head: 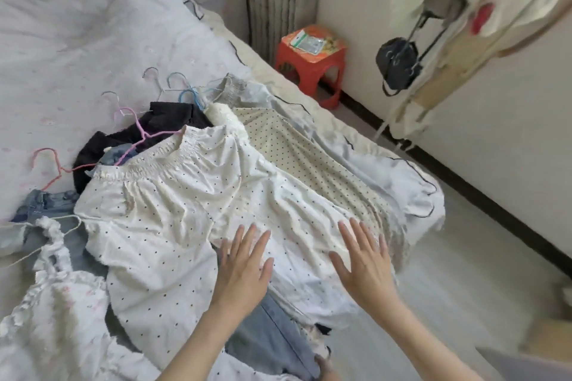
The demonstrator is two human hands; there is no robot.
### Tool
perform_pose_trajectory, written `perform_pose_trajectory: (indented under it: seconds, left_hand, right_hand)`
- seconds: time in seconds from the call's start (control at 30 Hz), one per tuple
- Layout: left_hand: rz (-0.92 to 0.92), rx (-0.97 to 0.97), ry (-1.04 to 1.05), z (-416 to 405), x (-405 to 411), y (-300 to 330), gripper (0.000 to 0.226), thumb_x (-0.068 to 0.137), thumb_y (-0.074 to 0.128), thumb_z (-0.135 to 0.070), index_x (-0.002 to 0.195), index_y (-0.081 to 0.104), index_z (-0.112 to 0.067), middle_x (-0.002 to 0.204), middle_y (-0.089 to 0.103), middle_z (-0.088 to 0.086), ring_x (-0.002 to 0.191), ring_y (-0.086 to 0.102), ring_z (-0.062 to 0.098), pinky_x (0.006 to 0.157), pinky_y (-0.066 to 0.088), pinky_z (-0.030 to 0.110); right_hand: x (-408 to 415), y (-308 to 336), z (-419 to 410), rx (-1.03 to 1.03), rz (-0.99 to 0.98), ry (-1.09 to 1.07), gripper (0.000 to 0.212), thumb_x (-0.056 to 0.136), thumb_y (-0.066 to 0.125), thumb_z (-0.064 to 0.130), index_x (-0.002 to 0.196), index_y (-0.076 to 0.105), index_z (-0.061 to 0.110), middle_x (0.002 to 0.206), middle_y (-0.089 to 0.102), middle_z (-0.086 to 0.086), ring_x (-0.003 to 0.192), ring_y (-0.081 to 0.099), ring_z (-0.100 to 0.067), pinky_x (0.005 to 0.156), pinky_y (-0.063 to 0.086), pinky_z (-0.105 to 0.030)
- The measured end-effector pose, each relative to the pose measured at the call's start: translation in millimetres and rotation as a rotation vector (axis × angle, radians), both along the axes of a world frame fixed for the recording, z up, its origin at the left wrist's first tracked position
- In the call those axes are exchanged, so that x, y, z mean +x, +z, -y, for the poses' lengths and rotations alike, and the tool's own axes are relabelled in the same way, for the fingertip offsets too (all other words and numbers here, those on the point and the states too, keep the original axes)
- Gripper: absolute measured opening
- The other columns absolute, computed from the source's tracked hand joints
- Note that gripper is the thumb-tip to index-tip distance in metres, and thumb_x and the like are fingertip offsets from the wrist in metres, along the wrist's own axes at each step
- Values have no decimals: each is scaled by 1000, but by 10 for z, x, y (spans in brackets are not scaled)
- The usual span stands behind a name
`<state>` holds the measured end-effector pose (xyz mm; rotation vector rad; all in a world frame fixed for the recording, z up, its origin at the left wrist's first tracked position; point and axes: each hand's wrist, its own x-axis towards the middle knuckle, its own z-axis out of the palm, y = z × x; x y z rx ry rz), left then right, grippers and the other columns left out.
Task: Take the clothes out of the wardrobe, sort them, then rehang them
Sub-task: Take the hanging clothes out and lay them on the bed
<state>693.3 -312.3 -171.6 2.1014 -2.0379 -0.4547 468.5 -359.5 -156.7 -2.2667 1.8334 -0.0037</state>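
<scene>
- A frilly white top (58, 297) lies at the bed's near left corner, its ruffled strap running up over a white hanger (66, 221).
- Jeans (43, 206) lie just above it, partly tucked under the pile.
- A red hanger (51, 164) rests on the pale bedspread (77, 49), its arm slipping under a black garment (123, 139).
- A pink hanger (140, 131) lies across the black garment and enters the neck of the dotted blouse (173, 210).
- The dotted blouse is spread flat on top of the pile, elastic neckline away from the person, hem toward them.
- More hangers (182, 93), blue and pale, cluster on the bedspread beyond the black garment.
- The left hand (244, 272) lies flat on the blouse's lower part, fingers straight and spread, holding nothing.
- Grey-blue trousers (272, 340) show under the blouse's hem, between the two forearms.
- The right hand (365, 260) also lies flat near the blouse's right edge, fingers straight and fanned wide, holding nothing.
- A cream dotted skirt (294, 145) lies beside the blouse on its right, partly under it.
- A grey knit (230, 88) sits at the far end of the pile.
- A red stool (311, 66) stands on the floor by the wall, a packet on top.
- A black bag (397, 63) hangs at the right among light clothes (495, 3), which are blurred.
</scene>
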Motion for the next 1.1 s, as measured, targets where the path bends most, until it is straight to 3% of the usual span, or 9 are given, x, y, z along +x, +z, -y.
perform_pose_trajectory:
  seconds: [0.23,0.37,0.5,0.57,0.67,0.8,0.97,1.1]
  left_hand:
    - [-15,-69,-392,71,-1163,143,49,86,35,-38,127,53,-16,134,52,12,126,46,32,96,32,56]
    - [-52,-119,-586,70,-2028,260,49,87,35,-39,128,51,-18,135,51,11,130,37,28,100,29,54]
    - [-129,-179,-752,-62,-2997,377,49,85,36,-39,129,48,-21,134,52,11,131,33,27,107,27,49]
    - [-147,-202,-855,-186,-3489,434,48,84,37,-39,128,44,-21,132,54,13,129,33,26,105,31,49]
    - [-147,-188,-988,-411,-4178,505,47,84,37,-39,126,45,-20,130,55,13,126,45,33,92,41,59]
    - [-116,-184,-1176,-763,-5019,579,49,87,36,-40,127,51,-18,132,53,13,125,47,36,95,36,58]
    - [-179,-171,-1381,-1230,-5849,652,51,89,33,-40,132,49,-18,138,48,12,131,39,34,102,29,52]
    - [-175,-150,-1553,-1552,-6427,680,54,94,24,-47,132,49,-19,138,48,10,131,40,34,102,27,50]
  right_hand:
    - [-1299,279,-840,-83,77,-422,69,94,10,59,134,49,17,135,52,-8,126,48,-29,100,33,-57]
    - [-2036,354,-1360,-145,84,-651,61,88,31,52,133,49,16,135,52,-10,126,47,-30,100,33,-58]
    - [-2779,483,-1913,-206,65,-835,61,84,35,47,131,52,13,132,54,-12,124,50,-32,98,33,-60]
    - [-3137,522,-2218,-239,68,-926,62,83,35,48,131,52,12,132,54,-13,124,49,-32,100,30,-60]
    - [-3614,567,-2651,-270,63,-1066,67,84,29,51,137,45,15,141,45,-12,133,38,-29,108,19,-56]
    - [-4116,642,-3202,-299,68,-1248,73,82,20,57,142,36,18,148,35,-8,139,27,-26,113,4,-49]
    - [-4514,725,-3829,-315,7,-1469,62,84,35,49,132,51,14,133,53,-12,124,49,-32,100,29,-61]
    - [-4694,755,-4271,-340,-38,-1633,62,86,33,51,133,51,14,133,53,-13,124,49,-32,101,29,-59]
